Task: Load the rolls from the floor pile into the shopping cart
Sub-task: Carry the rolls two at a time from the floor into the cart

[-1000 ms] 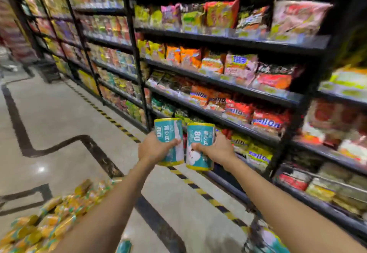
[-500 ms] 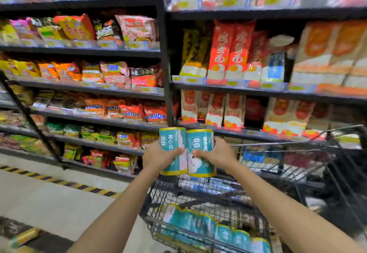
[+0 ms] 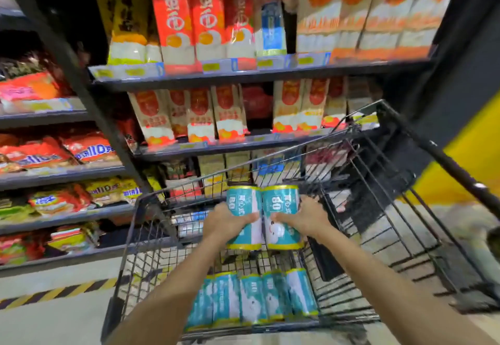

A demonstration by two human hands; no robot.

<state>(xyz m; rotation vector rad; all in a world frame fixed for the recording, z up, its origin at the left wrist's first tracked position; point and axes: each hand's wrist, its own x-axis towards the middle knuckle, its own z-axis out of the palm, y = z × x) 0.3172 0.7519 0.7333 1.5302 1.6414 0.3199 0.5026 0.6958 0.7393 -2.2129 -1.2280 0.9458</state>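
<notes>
I hold two teal and white rolls with yellow rims, upright and side by side, over the basket of a black wire shopping cart. My left hand grips the left roll. The right roll is held by my right hand. Below them, several like rolls stand in a row along the cart's near wall. The floor pile is out of view.
Dark store shelves packed with red, orange and white packets stand right behind the cart. A yellow and black hazard stripe runs on the pale floor at left. A yellow wall is at the right.
The view has swung right from the aisle and floor pile to the cart. Both hands have carried the two rolls from open air down to over the cart's basket.
</notes>
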